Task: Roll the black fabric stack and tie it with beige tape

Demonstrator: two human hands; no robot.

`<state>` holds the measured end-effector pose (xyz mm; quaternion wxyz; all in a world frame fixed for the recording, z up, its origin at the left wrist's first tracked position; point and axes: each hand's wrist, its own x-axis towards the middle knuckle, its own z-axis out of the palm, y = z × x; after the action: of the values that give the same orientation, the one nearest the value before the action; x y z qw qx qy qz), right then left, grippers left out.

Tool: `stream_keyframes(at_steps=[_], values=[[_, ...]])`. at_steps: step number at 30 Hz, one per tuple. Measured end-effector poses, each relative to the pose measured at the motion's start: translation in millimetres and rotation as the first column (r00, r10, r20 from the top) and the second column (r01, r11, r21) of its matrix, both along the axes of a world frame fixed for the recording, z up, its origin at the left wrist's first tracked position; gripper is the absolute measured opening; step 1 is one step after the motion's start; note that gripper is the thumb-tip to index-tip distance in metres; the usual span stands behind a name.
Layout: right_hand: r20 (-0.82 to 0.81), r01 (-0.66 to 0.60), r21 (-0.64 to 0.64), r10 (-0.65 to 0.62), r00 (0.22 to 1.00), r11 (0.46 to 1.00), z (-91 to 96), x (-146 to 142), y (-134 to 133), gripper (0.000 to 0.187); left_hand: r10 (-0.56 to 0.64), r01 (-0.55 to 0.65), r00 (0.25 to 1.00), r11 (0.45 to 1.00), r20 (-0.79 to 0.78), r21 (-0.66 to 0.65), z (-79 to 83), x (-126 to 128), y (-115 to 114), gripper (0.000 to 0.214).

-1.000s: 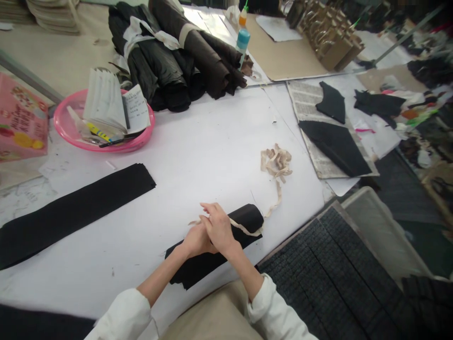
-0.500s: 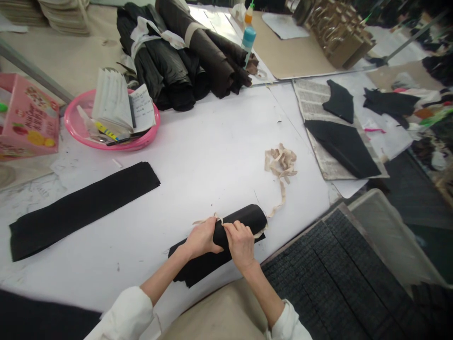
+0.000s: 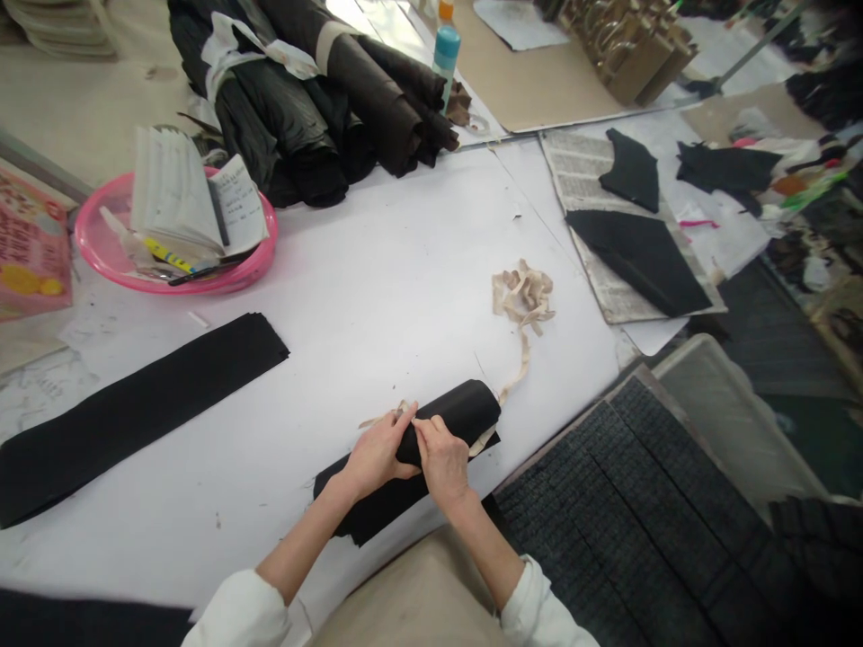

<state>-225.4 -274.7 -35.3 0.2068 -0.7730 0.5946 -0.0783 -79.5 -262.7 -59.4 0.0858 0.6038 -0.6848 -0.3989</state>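
A black roll of sheet material (image 3: 468,409) lies slantwise at the table's front, partly over flat black pieces (image 3: 387,510). My left hand (image 3: 378,454) is closed round the roll's left part, thumb on the near side. Close beside it, my right hand (image 3: 441,456) is closed in a pinch on top of the roll, its fingertips at a thin beige cloth strip (image 3: 483,440). That strip passes beneath the roll, and one end shows beyond my left fingertips. From the roll's right end it runs back to a loose tangle of beige strip (image 3: 523,295). The pinched part is mostly hidden.
A long black stack (image 3: 145,409) lies at left, below a pink basin (image 3: 176,286) holding papers and a pen. Dark rolls (image 3: 289,117) and a blue bottle (image 3: 446,52) stand behind. At right are black cut pieces (image 3: 637,256) on board and a translucent bin (image 3: 734,422).
The view has shifted, so most things sit further left in it. My hands have drawn closer together on the roll, and the strip between them is now more covered.
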Motion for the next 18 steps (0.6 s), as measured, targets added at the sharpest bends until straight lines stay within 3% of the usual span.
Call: stream_keyframes(at_steps=[3,5,11,14,18], values=[[0.184,-0.001,0.086,-0.015,0.983,0.996,4.8,-10.2,10.0,0.023,-0.018,0.018,1.0,1.0,-0.004,-0.009,-4.4,1.6,-3.7,0.095],[0.305,0.055,0.195,-0.114,0.945,0.979,7.3,-24.3,25.4,0.022,-0.015,0.015,1.0,1.0,0.0,-0.003,-6.2,1.9,-5.0,0.09],[0.315,0.193,0.537,-0.408,0.857,0.821,-2.8,-80.1,87.4,0.031,-0.029,0.029,1.0,1.0,0.009,0.008,-5.2,2.8,-7.2,0.088],[0.36,0.175,0.725,-0.583,0.728,0.666,-20.0,-93.0,104.3,0.037,-0.034,0.034,0.999,0.999,0.0,0.024,-4.2,3.8,-8.8,0.087],[0.254,0.092,0.946,-0.889,0.382,0.31,-41.7,-91.4,106.8,0.041,-0.041,0.041,0.999,0.999,0.003,0.036,-4.3,4.7,-9.9,0.087]])
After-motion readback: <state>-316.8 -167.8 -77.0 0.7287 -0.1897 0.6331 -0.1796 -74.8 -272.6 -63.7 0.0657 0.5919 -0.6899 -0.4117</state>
